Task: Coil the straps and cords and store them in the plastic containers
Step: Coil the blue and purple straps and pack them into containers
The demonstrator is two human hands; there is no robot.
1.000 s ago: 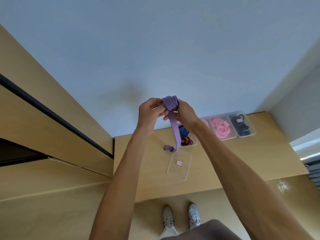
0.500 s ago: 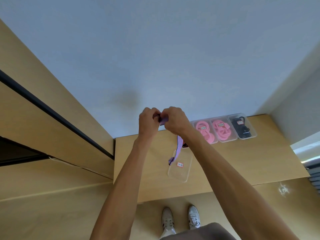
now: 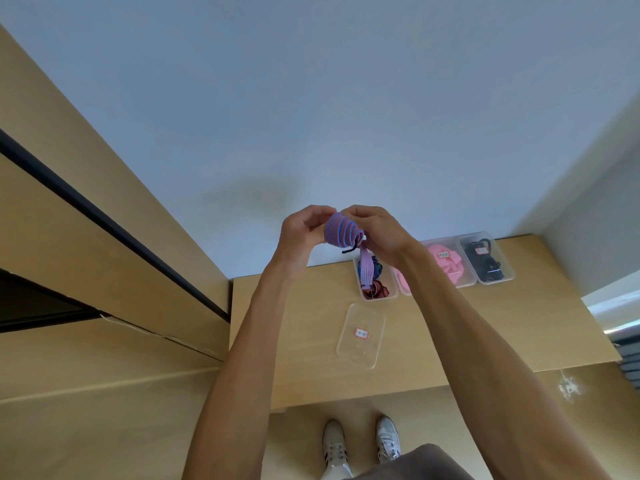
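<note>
A striped purple strap [image 3: 341,233] is held up in the air between both hands, well above the counter [image 3: 298,327]. Most of it is wound into a compact coil, which is gripped by the left hand [image 3: 300,233] on one side and by the right hand [image 3: 375,233] on the other, with the fingers of both curled round it. A short loose tail [image 3: 365,268] is left hanging straight down from the coil, on the side of the right hand, and a small dark cord end is seen sticking out beneath the coil.

The step in hand is judged to be the last turns of the winding. The long axis of the tail runs downward, toward the open container [image 3: 375,278] that lies directly below and slightly to the right, where blue and red straps are already stored. The right hand is nearer to that container, so the drop is likely to be made on that side once the tail is wound in.

A clear lid [image 3: 360,336] with a small label is laid flat on the counter, just in front of the open container. Further right, two containers of pink cords [image 3: 446,263] and one of black cords [image 3: 485,259] are lined up along the wall.
</note>
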